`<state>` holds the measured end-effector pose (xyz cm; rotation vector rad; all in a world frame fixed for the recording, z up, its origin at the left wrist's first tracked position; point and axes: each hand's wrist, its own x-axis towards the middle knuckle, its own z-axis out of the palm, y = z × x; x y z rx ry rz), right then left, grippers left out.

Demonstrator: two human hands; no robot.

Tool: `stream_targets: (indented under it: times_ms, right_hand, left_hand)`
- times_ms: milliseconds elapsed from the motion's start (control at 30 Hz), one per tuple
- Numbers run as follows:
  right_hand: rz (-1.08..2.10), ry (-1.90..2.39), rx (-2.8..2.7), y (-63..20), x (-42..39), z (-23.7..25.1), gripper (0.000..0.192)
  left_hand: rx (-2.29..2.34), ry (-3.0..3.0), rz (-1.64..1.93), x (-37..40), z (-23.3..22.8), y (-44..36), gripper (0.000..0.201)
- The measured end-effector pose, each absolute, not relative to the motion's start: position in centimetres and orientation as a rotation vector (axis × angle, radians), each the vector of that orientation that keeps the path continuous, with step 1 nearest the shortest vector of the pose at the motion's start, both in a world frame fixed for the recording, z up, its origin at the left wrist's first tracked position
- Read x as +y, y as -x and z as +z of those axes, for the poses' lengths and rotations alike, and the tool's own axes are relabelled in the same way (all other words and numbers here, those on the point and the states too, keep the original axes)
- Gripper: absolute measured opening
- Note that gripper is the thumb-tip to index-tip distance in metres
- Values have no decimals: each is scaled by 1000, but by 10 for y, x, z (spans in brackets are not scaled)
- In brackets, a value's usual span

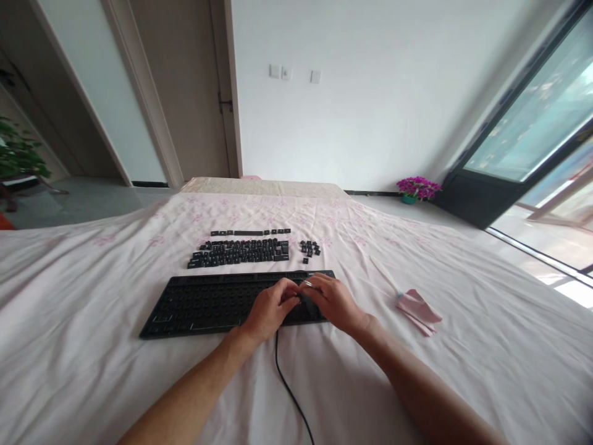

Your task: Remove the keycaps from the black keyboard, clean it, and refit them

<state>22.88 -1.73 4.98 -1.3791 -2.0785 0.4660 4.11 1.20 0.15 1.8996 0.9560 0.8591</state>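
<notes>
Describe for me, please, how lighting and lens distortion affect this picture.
Head view: daylight glares brightest around the glass door at right; the wide lens makes the door frame at left lean; the black keyboard loses detail; legends on the loose keycaps are too small to read.

Pale pink flowered sheet (pixel 102 290) spread below and all round the fingers (pixel 288 286). Folded pink cloth (pixel 419 312) lying on it, right of the fingers. Well beyond them: white wall (pixel 370 99), three switch plates (pixel 315 76) on it. Far off, ahead and right: magenta flowers (pixel 419 186), green pot (pixel 409 199), near dark-framed glass panel (pixel 532 136). Ahead and left: brown door (pixel 180 80), dark handle (pixel 225 102); farther left, leafy green plant (pixel 21 148)
</notes>
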Motion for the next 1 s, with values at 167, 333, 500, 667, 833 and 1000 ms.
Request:
stream_targets:
  times_ms: [167, 333, 500, 667, 833, 1000]
  right_hand:
    - [361, 1514, -2148, -224, -17, 46, 13]
    - [387, 1561, -2182, -226, -17, 46, 6]
    - [450, 1660, -1999, -248, 3, 42, 9]
    - [307, 1945, -1801, -276, 50, 42, 16]
    - [255, 2089, -1853, -279, 77, 33, 17]
    - [248, 2103, -1875, -275, 83, 25, 17]
  left_hand:
    - [1005, -1867, 834, 12, -2, -43, 29]
    - [1017, -1878, 824, 12, -3, -44, 31]
    - [1015, -1837, 888, 12, -1, -44, 34]
    - [1009, -1901, 905, 12, -1, -45, 32]
    - [1010, -1926, 875, 12, 2, -45, 26]
    - [1005, -1927, 870, 12, 2, -44, 23]
